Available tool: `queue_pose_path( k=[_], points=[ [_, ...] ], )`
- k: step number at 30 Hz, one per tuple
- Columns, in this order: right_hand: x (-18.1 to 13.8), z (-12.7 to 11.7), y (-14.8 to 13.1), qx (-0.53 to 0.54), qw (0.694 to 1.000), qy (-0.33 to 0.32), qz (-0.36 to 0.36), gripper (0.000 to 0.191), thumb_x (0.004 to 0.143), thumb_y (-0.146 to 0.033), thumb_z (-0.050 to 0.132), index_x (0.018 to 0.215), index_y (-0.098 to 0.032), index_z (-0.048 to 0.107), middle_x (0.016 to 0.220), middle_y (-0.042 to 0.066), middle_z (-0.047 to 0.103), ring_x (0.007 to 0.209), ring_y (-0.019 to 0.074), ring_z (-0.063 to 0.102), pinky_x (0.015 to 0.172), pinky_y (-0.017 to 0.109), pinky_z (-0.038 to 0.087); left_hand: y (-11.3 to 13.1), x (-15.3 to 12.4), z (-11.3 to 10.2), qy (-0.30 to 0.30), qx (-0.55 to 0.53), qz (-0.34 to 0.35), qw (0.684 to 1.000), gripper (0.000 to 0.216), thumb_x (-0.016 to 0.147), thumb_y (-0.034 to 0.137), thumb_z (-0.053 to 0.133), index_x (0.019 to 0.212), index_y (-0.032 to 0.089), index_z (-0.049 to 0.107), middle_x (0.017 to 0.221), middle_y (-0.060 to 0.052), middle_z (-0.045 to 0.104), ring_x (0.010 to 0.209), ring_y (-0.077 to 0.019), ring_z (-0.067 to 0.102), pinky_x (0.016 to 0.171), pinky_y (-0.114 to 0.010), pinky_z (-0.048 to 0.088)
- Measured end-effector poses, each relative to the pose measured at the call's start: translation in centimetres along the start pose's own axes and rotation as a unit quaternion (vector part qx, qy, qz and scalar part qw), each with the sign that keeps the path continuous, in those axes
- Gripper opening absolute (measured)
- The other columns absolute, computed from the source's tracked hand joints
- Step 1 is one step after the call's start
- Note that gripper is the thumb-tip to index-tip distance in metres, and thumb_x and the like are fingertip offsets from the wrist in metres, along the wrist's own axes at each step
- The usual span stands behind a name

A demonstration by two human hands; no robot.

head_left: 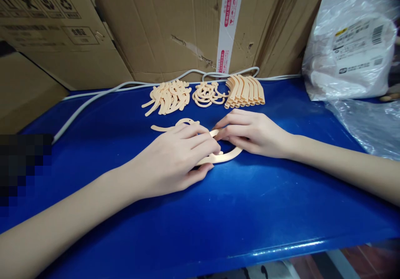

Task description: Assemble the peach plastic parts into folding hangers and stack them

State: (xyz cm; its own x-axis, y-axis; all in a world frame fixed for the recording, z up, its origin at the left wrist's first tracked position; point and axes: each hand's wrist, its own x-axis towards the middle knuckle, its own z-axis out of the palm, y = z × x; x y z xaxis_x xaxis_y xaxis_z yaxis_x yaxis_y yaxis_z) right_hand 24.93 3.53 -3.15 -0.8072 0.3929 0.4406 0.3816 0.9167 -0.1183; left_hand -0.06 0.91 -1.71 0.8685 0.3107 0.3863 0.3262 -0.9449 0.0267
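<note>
My left hand [184, 158] rests low over the blue tabletop, its thumb and fingers closed on a curved beige plastic piece [223, 158]. This piece arcs up to the right, where its far end passes under my right hand [246, 131]. The bent fingers of my right hand pinch a slimmer beige part [214, 133], partly hidden by the fingertips. Whether the two parts are joined, I cannot tell. Just behind my left hand lie another curved beige strip [162, 128] and a small hooked part [186, 121].
Along the back lie a pile of curved strips [168, 98], a heap of ring-like hooks [208, 94] and a row of hollow curved pieces [244, 90]. A white cable [90, 100] runs behind them. Cardboard boxes [168, 29] and a plastic bag [346, 54] border the table [250, 220].
</note>
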Motion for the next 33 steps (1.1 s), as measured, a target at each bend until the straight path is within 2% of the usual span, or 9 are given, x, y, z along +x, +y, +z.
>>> queue_pose_path(
  k=[12, 21, 27, 33],
  points=[
    [0.3, 0.0, -0.2, 0.016, 1.000, 0.002, 0.016, 0.021, 0.103, -0.023, 0.041, 0.112, -0.017, 0.059, 0.100, 0.009, 0.070, 0.088, 0.0194, 0.062, 0.077, 0.033, 0.051, 0.6, 0.4, -0.1, -0.004, -0.016, 0.002, 1.000, 0.012, 0.094, 0.013, 0.052, 0.100, 0.016, 0.063, 0.103, -0.003, 0.073, 0.103, -0.0204, 0.061, 0.088, -0.034, 0.048],
    [0.9, -0.5, -0.2, -0.027, 0.998, 0.009, 0.058, 0.024, 0.103, -0.027, 0.043, 0.109, -0.017, 0.063, 0.105, 0.010, 0.070, 0.094, 0.0225, 0.063, 0.084, 0.037, 0.048, 0.5, 0.4, 0.0, -0.010, -0.010, 0.001, 1.000, 0.011, 0.094, 0.014, 0.053, 0.098, 0.016, 0.063, 0.102, -0.004, 0.072, 0.101, -0.0217, 0.061, 0.088, -0.037, 0.048],
    [3.4, -1.6, 0.6, -0.099, 0.992, -0.041, 0.062, 0.028, 0.100, -0.028, 0.046, 0.105, -0.015, 0.070, 0.103, 0.012, 0.068, 0.093, 0.0252, 0.059, 0.085, 0.040, 0.043, 0.5, 0.6, 0.0, -0.016, -0.005, 0.008, 1.000, 0.015, 0.094, 0.013, 0.052, 0.100, 0.014, 0.065, 0.101, -0.005, 0.072, 0.101, -0.0224, 0.061, 0.091, -0.036, 0.046],
    [6.7, 0.1, 1.1, -0.146, 0.983, -0.057, 0.091, 0.033, 0.097, -0.038, 0.055, 0.095, -0.013, 0.076, 0.100, 0.014, 0.067, 0.091, 0.0269, 0.057, 0.083, 0.042, 0.037, 0.7, 0.4, -0.1, -0.046, -0.009, -0.001, 0.999, 0.025, 0.097, 0.016, 0.046, 0.111, 0.012, 0.066, 0.108, -0.008, 0.070, 0.103, -0.0248, 0.060, 0.094, -0.039, 0.045]
  ],
)
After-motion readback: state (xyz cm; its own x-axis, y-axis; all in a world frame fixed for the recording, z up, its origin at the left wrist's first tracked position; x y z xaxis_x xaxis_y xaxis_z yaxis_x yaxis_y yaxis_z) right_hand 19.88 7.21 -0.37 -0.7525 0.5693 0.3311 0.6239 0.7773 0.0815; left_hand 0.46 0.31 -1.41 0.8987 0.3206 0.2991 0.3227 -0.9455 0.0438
